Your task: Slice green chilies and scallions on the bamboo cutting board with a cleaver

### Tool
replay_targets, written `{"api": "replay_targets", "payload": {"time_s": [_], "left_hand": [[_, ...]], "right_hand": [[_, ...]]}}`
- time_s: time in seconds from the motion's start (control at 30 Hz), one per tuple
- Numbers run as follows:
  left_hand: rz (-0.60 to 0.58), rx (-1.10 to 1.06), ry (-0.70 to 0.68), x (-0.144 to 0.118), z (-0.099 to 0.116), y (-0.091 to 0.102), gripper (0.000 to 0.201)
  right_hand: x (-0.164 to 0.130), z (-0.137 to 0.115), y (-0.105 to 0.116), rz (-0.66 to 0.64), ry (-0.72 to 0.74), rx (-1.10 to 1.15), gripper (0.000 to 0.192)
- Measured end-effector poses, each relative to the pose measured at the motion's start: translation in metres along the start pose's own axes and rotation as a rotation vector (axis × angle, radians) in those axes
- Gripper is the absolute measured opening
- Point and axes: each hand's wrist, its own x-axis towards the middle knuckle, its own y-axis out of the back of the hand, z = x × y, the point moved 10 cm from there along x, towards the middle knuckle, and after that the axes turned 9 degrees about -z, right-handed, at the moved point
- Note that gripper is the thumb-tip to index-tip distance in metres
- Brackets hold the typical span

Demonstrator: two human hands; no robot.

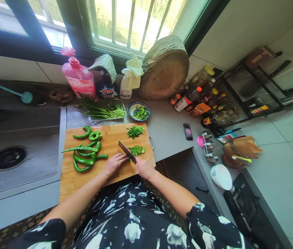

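The right hand (144,168) is closed around the handle of a knife (127,151), whose blade slants up and to the left across a wooden cutting board (110,138). The blade's far side sits against a small heap of sliced green pepper (137,150) near the board's right edge. The left hand (114,164) lies just left of the blade, fingers curled down onto the board (whether it pins a piece of pepper under them cannot be told). A second pile of chopped greens (135,131) lies further back on the board. Whole green peppers (86,152) are heaped on the board's left half, well apart from the knife. Behind the board, on the grey surface (167,129), stand a tray of green stalks (105,111) and a patterned bowl (139,111) holding more greens. The sink (19,145) is to the left.
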Motion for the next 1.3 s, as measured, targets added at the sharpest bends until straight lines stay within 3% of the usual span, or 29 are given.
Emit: {"api": "replay_targets", "payload": {"time_s": [0.2,0.57,0.73,0.93,1.3], "left_hand": [[0.037,-0.022,0.006,-0.001,-0.001,0.004,0.035],[0.071,-0.003,0.005,0.003,0.006,0.014,0.035],[0.102,0.004,-0.008,0.003,0.008,0.018,0.032],[0.041,-0.018,0.000,0.002,0.005,0.012,0.034],[0.000,0.054,0.009,-0.007,-0.007,0.005,0.038]], "right_hand": [[0.025,-0.003,-0.004,0.073,-0.013,-0.007,0.020],[-0.011,0.008,0.009,0.033,0.027,0.010,0.023],[-0.002,0.000,0.003,0.016,0.022,0.004,0.027],[0.024,-0.013,-0.004,0.063,0.019,-0.002,0.032],[0.023,0.000,0.002,0.077,-0.015,0.016,0.034]]}}
